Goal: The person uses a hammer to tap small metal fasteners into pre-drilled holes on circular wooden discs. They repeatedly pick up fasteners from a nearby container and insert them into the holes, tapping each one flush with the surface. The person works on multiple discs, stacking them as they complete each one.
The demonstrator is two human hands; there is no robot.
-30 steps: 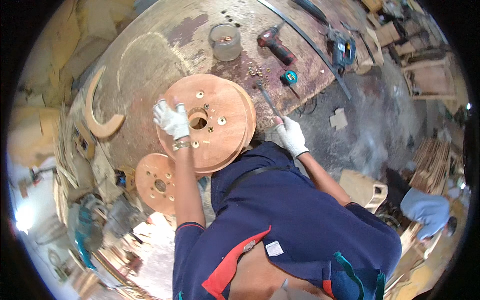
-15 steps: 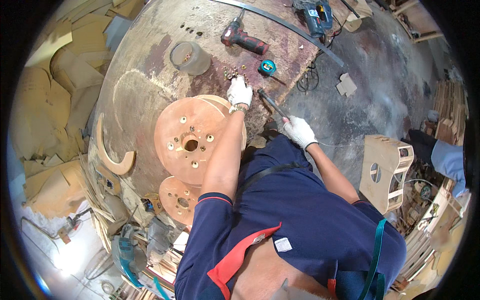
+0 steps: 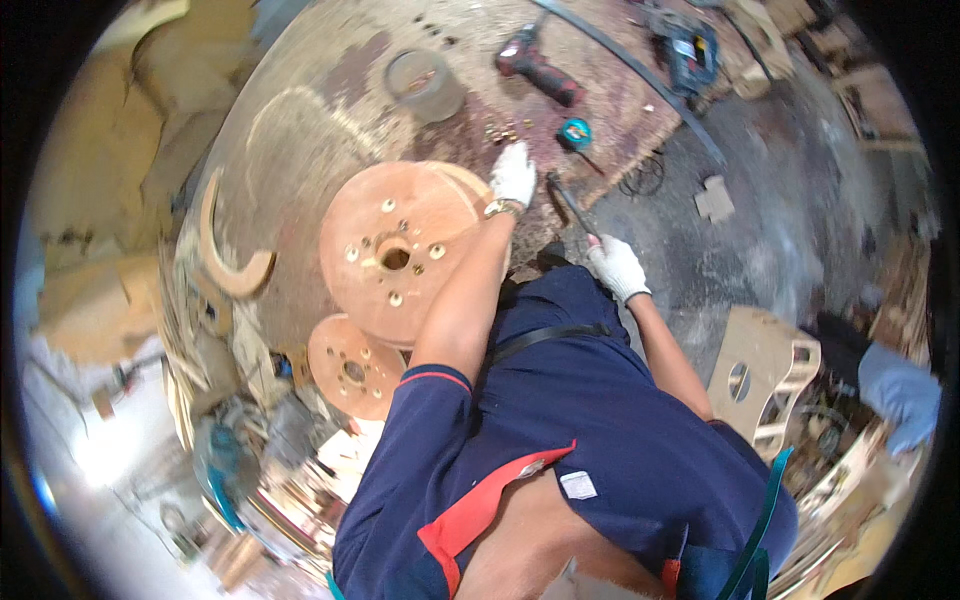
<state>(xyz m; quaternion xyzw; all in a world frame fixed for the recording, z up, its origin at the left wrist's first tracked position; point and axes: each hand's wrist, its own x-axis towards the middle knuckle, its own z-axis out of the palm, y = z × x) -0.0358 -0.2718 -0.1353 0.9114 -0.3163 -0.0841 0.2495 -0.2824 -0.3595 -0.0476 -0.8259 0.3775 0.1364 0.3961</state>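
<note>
My left hand [image 3: 513, 177], in a white work glove, is by a small scatter of metal fasteners [image 3: 507, 131] on the worn tabletop. Its fingers look bunched together; whatever may be in them is hidden. My right hand [image 3: 618, 268], also gloved, grips the handle of a hammer [image 3: 574, 211], whose head points away from me toward the left hand. Under my left forearm stands a large wooden reel [image 3: 350, 225] with a round centre hole and several metal inserts set around it. A smaller round wooden disc [image 3: 330, 365] with holes is just nearer me.
Beyond the fasteners are a grey tub [image 3: 430, 95], a red-black cordless drill [image 3: 540, 72], a teal tape measure [image 3: 575, 134], a metal strip [image 3: 640, 70] and a blue power tool [image 3: 690, 55]. A curved wooden piece [image 3: 225, 260] lies left; a plywood frame [image 3: 752, 370] stands right.
The whole view has shifted, things on the table moving right and up in the picture. My left hand has drawn back slightly from the fasteners. My right hand keeps its hold on the hammer.
</note>
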